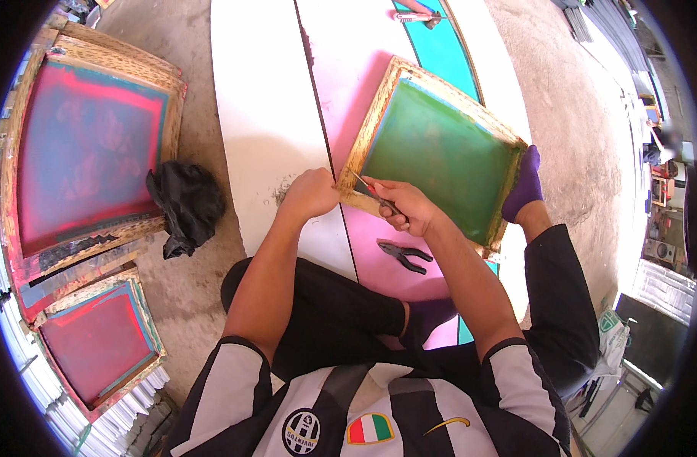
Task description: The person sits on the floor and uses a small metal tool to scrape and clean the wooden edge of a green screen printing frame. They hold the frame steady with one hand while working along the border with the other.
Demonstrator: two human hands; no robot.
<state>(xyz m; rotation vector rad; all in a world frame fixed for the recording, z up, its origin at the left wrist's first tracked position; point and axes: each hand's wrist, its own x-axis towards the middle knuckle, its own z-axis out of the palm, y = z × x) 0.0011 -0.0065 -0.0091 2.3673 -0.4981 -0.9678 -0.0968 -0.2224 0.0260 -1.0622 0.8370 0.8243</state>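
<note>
A wooden screen-printing frame (pixel 370 114) with green mesh (pixel 443 156) lies tilted before me on the board. My right hand (pixel 408 206) is closed around a slim tool with a red and dark handle (pixel 376 193), apparently a screwdriver. Its thin metal tip meets the frame's near left corner. Beside that corner, my left hand (pixel 312 195) is a closed fist, fingertips against the wood; whatever it grips is hidden. Dark-handled pliers (pixel 405 257) lie on the pink strip nearer me. My purple-socked foot (pixel 523 183) touches the frame's right edge.
White, pink and turquoise boards (pixel 268 84) lie under the frame. Screens with red and blue mesh (pixel 93 152) stand at left, a crumpled black bag (pixel 187 204) beside them. A smaller red screen (pixel 98 343) sits nearer. Another tool (pixel 432 20) lies at the far edge.
</note>
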